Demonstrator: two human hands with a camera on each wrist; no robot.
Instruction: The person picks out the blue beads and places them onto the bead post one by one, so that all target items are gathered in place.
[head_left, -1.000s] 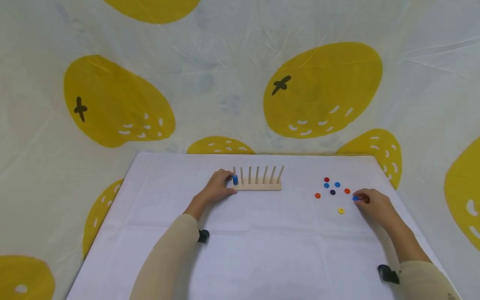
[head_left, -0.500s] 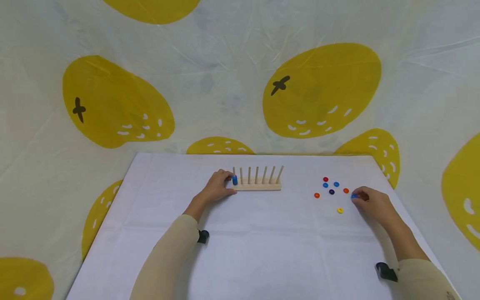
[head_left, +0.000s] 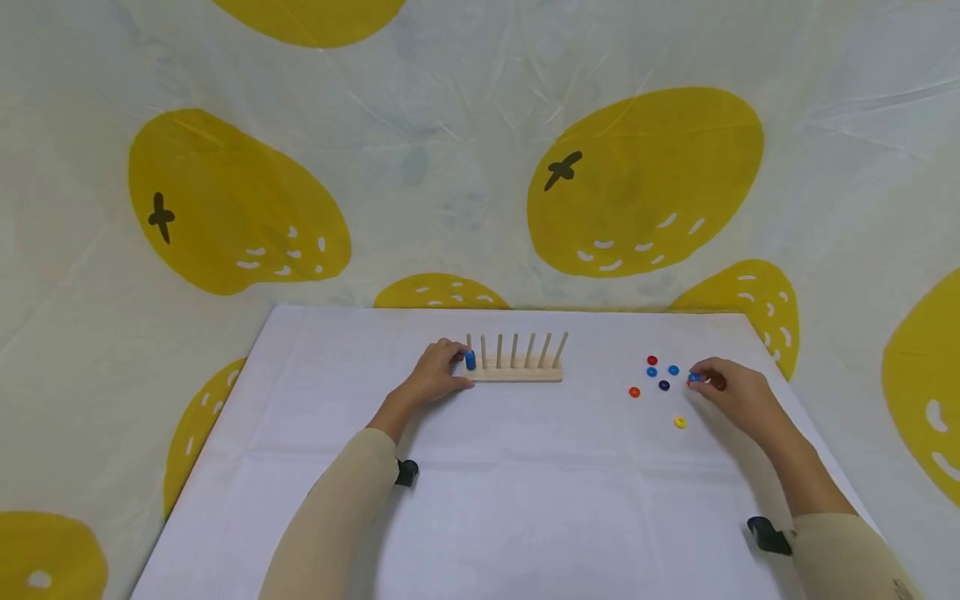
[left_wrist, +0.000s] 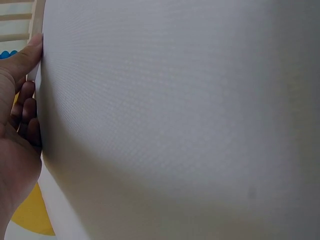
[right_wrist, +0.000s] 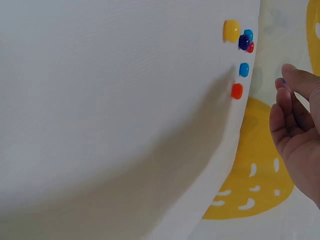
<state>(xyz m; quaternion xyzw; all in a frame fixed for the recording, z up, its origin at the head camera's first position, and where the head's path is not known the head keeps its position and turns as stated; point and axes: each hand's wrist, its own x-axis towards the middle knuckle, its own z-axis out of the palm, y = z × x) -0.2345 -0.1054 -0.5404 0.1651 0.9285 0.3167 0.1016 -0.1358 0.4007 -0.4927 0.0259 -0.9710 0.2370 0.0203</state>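
A wooden peg rack (head_left: 517, 375) with a row of upright pegs stands at the back middle of the table. Blue rings (head_left: 470, 360) are stacked on its leftmost peg; the other pegs are bare. My left hand (head_left: 433, 372) grips the rack's left end, its thumb (left_wrist: 30, 50) along the front edge of the base. Over at the right, my right hand (head_left: 738, 396) pinches a blue ring (head_left: 695, 377) between thumb and fingertips, above the table. In the right wrist view only a sliver of that ring (right_wrist: 284, 80) shows. An orange ring lies partly hidden behind the fingertips.
Loose rings lie left of my right hand: a red one (head_left: 652, 360), two blue, a dark purple one (head_left: 663, 385), another orange one (head_left: 634, 392) and a yellow one (head_left: 680, 422). A white cloth covers the table (head_left: 525, 500). A fruit-patterned curtain (head_left: 465, 167) hangs behind it.
My right hand has lifted the blue ring and carried it a little left and away from me, over the orange ring. The left hand stays on the rack.
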